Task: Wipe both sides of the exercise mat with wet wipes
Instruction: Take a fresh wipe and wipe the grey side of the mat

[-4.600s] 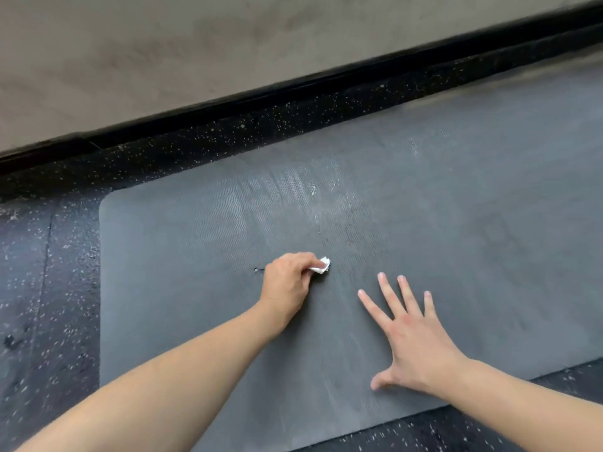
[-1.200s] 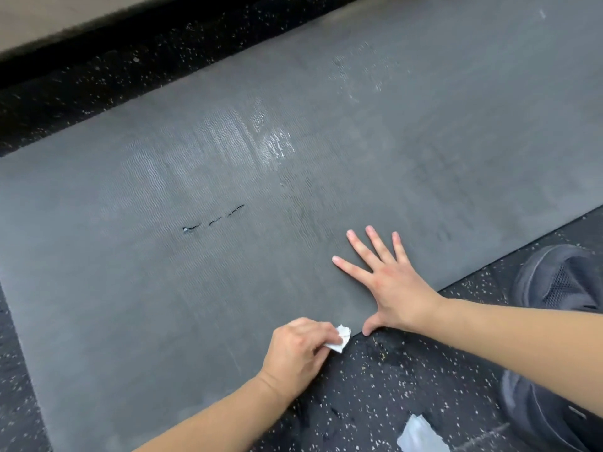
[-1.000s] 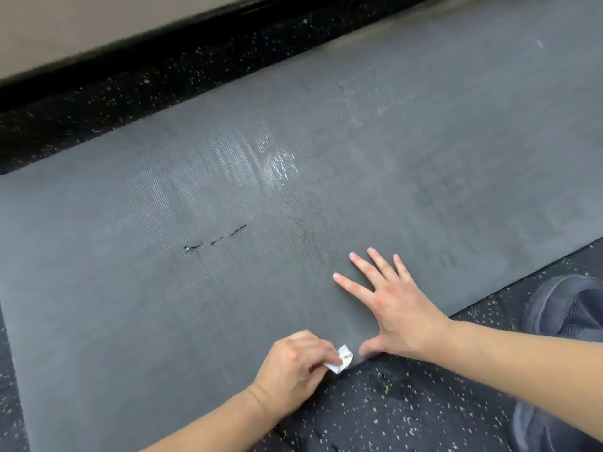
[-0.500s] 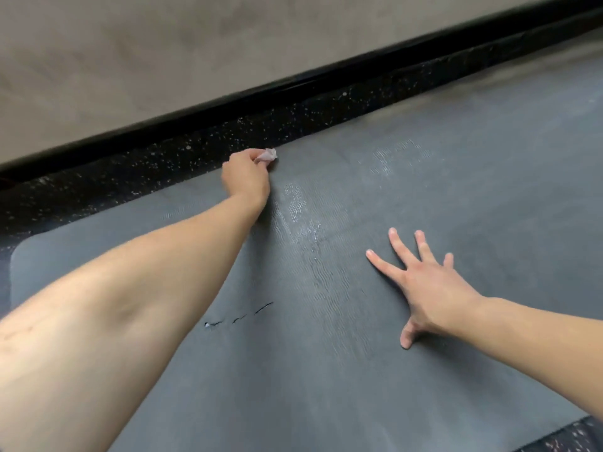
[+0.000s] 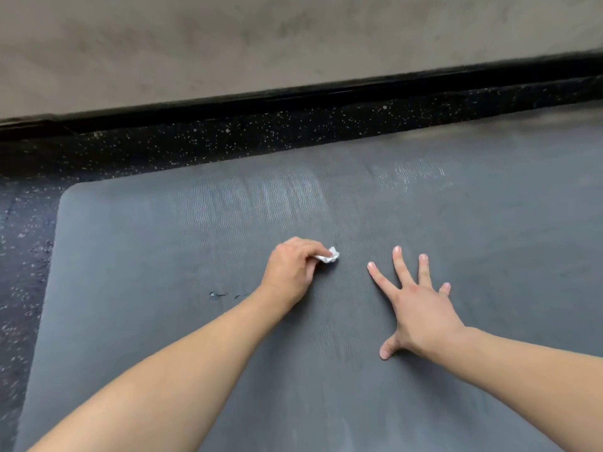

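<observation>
Pinched a crumpled wet wipe [image 5: 329, 256] in left hand [image 5: 291, 272], pressed onto exercise mat [image 5: 137, 256]; flattened right hand [image 5: 416, 308], fingers spread, just beside.

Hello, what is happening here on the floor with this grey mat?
A person is cleaning an exercise mat that lies flat on a dark speckled floor next to a wall. The left hand pinches a small crumpled wet wipe and presses it on the middle of the mat. The right hand lies flat with spread fingers, holding the mat down. Shiny damp patches show farther away, toward the wall.
</observation>
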Available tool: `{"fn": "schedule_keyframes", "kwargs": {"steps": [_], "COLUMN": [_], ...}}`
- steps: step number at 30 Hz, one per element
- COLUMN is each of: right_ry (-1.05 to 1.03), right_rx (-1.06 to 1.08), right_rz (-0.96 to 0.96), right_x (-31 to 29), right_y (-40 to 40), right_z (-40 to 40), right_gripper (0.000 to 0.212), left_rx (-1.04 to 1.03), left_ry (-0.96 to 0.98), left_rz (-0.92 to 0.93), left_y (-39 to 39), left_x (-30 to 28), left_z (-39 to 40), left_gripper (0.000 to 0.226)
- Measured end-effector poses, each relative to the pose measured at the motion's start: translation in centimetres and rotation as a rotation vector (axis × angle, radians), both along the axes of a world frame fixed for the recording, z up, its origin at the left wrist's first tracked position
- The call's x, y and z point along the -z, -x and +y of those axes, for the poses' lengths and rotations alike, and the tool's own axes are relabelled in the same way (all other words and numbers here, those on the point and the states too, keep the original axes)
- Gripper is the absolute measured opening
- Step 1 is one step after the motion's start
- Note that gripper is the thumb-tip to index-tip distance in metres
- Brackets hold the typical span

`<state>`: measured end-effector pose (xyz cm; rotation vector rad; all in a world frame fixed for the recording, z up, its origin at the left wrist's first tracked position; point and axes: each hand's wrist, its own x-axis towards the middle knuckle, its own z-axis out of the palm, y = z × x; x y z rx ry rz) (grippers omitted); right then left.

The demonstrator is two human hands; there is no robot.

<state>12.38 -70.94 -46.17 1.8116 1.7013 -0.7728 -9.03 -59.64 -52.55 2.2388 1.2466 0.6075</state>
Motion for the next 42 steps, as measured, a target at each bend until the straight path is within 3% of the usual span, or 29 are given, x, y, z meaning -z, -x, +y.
{"fn": "schedule_keyframes", "kwargs": {"steps": [3,5,9,13,16,20,24,28,34,42], "right_ry": [-0.001,0.001,-0.02,-0.035,-0.043,-0.147,-0.254,-0.338,-0.355,-0.248], "right_rx": [-0.016,-0.023,-0.035,-0.027,-0.045,-0.309,-0.607,-0.719,-0.772,-0.781], "right_rz": [0.002,0.007,0.013,0.03,0.052,0.106,0.243,0.305,0.336,0.313], "right_x": [0.3,0.5,1.2,1.6,1.7,2.4,4.2,4.8,5.3,5.1], "right_y": [-0.2,-0.3,-0.7,-0.6,-1.0,-2.8,-3.1,-2.1,-2.5,-2.6], "right_z": [0.0,-0.1,-0.4,-0.7,-1.4,-5.3,-10.9,-13.6,-15.2,-15.8], "right_gripper": [0.165,0.165,0.166,0.165,0.155,0.143,0.136,0.123,0.11,0.108], "left_rx": [-0.358,-0.415,-0.278,-0.003,0.045,-0.144,-0.384,-0.166,0.225,0.333], "left_ry": [0.001,0.061,0.069,0.078,0.163,0.258,0.193,0.133,0.209,0.152], "left_rz": [-0.01,0.073,0.169,0.161,0.175,0.077,0.053,0.167,0.105,0.107], "left_y": [0.1,-0.3,-0.4,1.2,1.6,1.3,1.1,1.5,4.0,4.6], "left_x": [-0.5,0.0,0.2,-0.8,-0.9,-1.8,-1.7,-1.4,-1.0,-0.5], "left_z": [1.7,0.8,-4.9,-13.3,-17.0,-15.4,-14.2,-19.0,-28.5,-30.9], "left_gripper": [0.033,0.029,0.023,0.034,0.038,0.029,0.023,0.029,0.031,0.027]}}
